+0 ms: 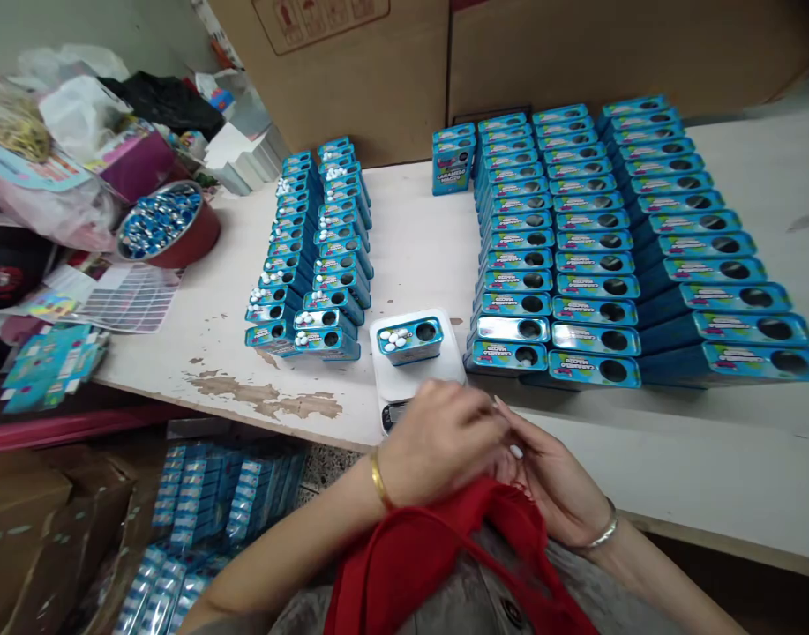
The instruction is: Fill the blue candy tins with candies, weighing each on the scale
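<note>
My left hand (437, 441), a gold bangle at its wrist, reaches over my other palm with fingers curled and slightly blurred. What its fingertips hold is hidden. My right hand (563, 481) is cupped just above the red cloth (410, 564) at my lap. A small white candy (515, 451) shows in its palm; anything deeper is covered. Beyond my hands, a blue candy tin (414, 353) stands upright on a white scale (404, 381), with several white candies (396, 339) on its lid beside the round dark opening.
Left of the scale, two rows of tins (338, 265) carry white candies on their lids. Several rows of similar tins (593, 265) stand at right. A red bowl (196, 234) holds shiny wrapped pieces. Cardboard boxes (370, 97) line the back; more tins (198, 494) are stacked below the table.
</note>
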Demonstrator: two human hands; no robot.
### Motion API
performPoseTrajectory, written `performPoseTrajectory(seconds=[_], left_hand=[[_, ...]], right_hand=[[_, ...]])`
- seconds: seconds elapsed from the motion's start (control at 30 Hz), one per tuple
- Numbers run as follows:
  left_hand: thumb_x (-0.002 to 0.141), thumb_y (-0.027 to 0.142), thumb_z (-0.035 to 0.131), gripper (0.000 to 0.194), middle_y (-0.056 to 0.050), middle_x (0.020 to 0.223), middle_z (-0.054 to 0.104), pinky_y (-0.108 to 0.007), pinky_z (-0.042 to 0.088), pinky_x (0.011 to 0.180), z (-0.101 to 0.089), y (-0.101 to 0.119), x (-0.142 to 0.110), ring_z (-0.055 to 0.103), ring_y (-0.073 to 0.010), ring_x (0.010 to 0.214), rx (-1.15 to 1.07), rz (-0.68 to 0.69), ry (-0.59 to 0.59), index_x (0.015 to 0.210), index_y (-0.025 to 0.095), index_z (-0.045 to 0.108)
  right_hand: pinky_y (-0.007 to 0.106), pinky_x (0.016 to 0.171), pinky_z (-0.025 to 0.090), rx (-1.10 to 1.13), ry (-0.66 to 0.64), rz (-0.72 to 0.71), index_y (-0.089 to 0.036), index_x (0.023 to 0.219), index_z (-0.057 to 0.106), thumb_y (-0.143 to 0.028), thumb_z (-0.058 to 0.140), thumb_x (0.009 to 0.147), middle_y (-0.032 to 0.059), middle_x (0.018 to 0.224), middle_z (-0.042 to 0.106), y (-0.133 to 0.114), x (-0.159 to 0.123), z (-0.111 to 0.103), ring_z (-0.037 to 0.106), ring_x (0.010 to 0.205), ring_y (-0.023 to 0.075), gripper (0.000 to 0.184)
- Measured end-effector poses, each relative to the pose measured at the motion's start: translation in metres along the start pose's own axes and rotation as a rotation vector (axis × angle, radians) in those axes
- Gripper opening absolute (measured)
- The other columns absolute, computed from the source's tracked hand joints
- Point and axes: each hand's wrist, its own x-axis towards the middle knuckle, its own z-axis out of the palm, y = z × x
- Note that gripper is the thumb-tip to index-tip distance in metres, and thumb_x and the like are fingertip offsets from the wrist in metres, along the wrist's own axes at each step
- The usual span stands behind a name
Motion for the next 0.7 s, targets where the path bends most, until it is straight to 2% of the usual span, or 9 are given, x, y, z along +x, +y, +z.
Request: performPoseTrajectory(seconds=[0.1, 0.2, 0.33, 0.43, 0.5, 0.6, 0.7], left_hand=[[0.091, 0.031, 0.048, 0.021, -0.002, 0.086, 0.065, -0.029, 0.038, 0.070, 0.022, 0.016, -0.013, 0.054, -0.0133, 0.081, -0.102, 0.134, 0.021, 0.087, 0.017, 0.063], [0.088, 0.028, 0.053, 0.018, -0.002, 0.079, 0.065, -0.027, 0.038, 0.063, 0.022, 0.013, -0.028, 0.053, -0.0109, 0.071, -0.145, 0.135, 0.093, 0.081, 0.015, 0.062], [0.085, 0.023, 0.057, 0.010, -0.003, 0.074, 0.063, -0.026, 0.040, 0.061, -0.005, -0.008, -0.048, 0.053, -0.0112, 0.067, -0.109, -0.029, 0.215, 0.080, 0.016, 0.061], [0.084, 0.016, 0.058, 0.003, -0.003, 0.076, 0.061, -0.025, 0.044, 0.065, -0.024, -0.026, -0.060, 0.056, -0.0115, 0.071, -0.045, -0.230, 0.383, 0.082, 0.017, 0.060], [0.083, 0.013, 0.058, 0.005, -0.003, 0.079, 0.060, -0.025, 0.046, 0.068, -0.030, -0.036, -0.064, 0.057, -0.0116, 0.075, -0.002, -0.336, 0.495, 0.084, 0.017, 0.060], [0.083, 0.013, 0.058, 0.011, -0.004, 0.088, 0.060, -0.029, 0.048, 0.076, -0.030, -0.046, -0.065, 0.058, -0.0135, 0.084, 0.056, -0.398, 0.567, 0.093, 0.017, 0.061], [0.084, 0.020, 0.058, 0.025, -0.007, 0.102, 0.060, -0.035, 0.047, 0.085, -0.025, -0.053, -0.063, 0.057, -0.0175, 0.096, 0.137, -0.401, 0.540, 0.109, 0.019, 0.059]], right_hand=[[0.017, 0.062, 0.055, -0.089, 0.086, -0.025, -0.014, 0.089, 0.068, -0.017, 0.066, 0.076, 0.0025, 0.076, 0.070, -0.002, -0.001, -0.018, 0.066, 0.065, 0.0104, 0.013], [0.018, 0.068, 0.056, -0.183, 0.174, -0.151, -0.013, 0.090, 0.069, -0.009, 0.070, 0.067, 0.0073, 0.086, 0.071, -0.006, 0.000, -0.039, 0.067, 0.076, 0.0129, 0.024], [0.016, 0.059, 0.055, -0.252, 0.220, -0.217, -0.013, 0.090, 0.070, -0.011, 0.078, 0.060, 0.0066, 0.081, 0.070, -0.009, 0.001, -0.056, 0.064, 0.066, 0.0110, 0.031], [0.012, 0.049, 0.051, -0.276, 0.213, -0.203, -0.014, 0.088, 0.070, -0.019, 0.082, 0.060, 0.0019, 0.070, 0.066, -0.009, 0.002, -0.059, 0.059, 0.056, 0.0074, 0.031], [0.011, 0.046, 0.049, -0.288, 0.208, -0.201, -0.013, 0.085, 0.069, -0.025, 0.083, 0.061, 0.0004, 0.066, 0.064, -0.008, 0.003, -0.059, 0.057, 0.052, 0.0062, 0.030], [0.013, 0.056, 0.054, -0.289, 0.214, -0.216, -0.013, 0.085, 0.069, -0.025, 0.085, 0.056, 0.0040, 0.074, 0.068, -0.007, 0.004, -0.058, 0.063, 0.062, 0.0090, 0.036], [0.017, 0.066, 0.056, -0.314, 0.211, -0.221, -0.013, 0.089, 0.069, -0.020, 0.087, 0.051, 0.0084, 0.085, 0.071, -0.008, 0.004, -0.056, 0.067, 0.077, 0.0141, 0.042]])
